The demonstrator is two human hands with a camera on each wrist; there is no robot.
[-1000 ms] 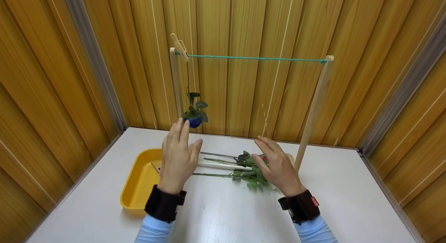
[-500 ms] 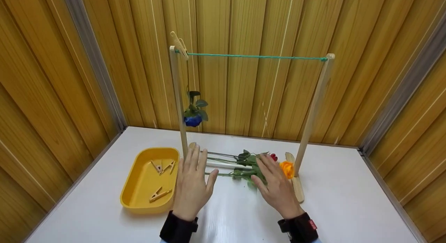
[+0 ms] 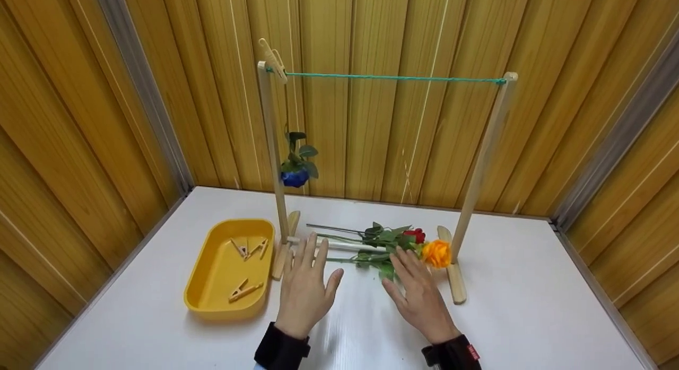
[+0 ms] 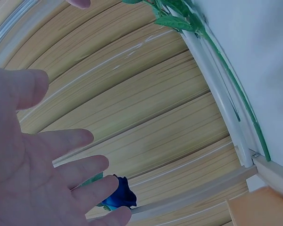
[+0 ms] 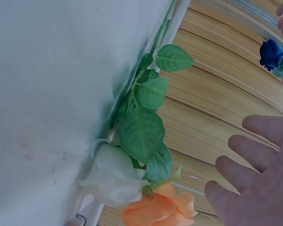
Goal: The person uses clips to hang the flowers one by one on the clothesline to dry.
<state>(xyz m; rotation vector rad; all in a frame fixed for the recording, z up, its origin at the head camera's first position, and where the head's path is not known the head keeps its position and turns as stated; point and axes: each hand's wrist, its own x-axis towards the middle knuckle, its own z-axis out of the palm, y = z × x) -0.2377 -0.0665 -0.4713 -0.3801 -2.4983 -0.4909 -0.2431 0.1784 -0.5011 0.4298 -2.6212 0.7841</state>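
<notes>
My left hand (image 3: pixel 306 290) is held with fingers straight and thumb apart, holding nothing, in front of the flower stems. To its right, my right hand (image 3: pixel 419 298) also has extended fingers and nothing in its grasp; its fingertips overlap the leaves in the head view. A red rose (image 3: pixel 415 235) and an orange rose (image 3: pixel 436 253) lie with their stems pointing left; the right wrist view adds a white rose (image 5: pixel 114 176). Upside down at the rack's left end hangs a blue rose (image 3: pixel 295 176), under a wooden clothespin (image 3: pixel 273 61) on the green string (image 3: pixel 392 77).
A wooden rack (image 3: pixel 477 171) with two posts stands on the white table (image 3: pixel 530 306), its white lower bar (image 3: pixel 345 245) running beside the stems. At left, a yellow tray (image 3: pixel 197 285) contains several clothespins (image 3: pixel 245 291). Wood-patterned panels (image 3: pixel 371 142) enclose the back and sides.
Both hands have come down and back toward me, the left one also shifting right. The tray's clothespins and the orange rose, hidden at first, are now visible. The blue rose stays hanging.
</notes>
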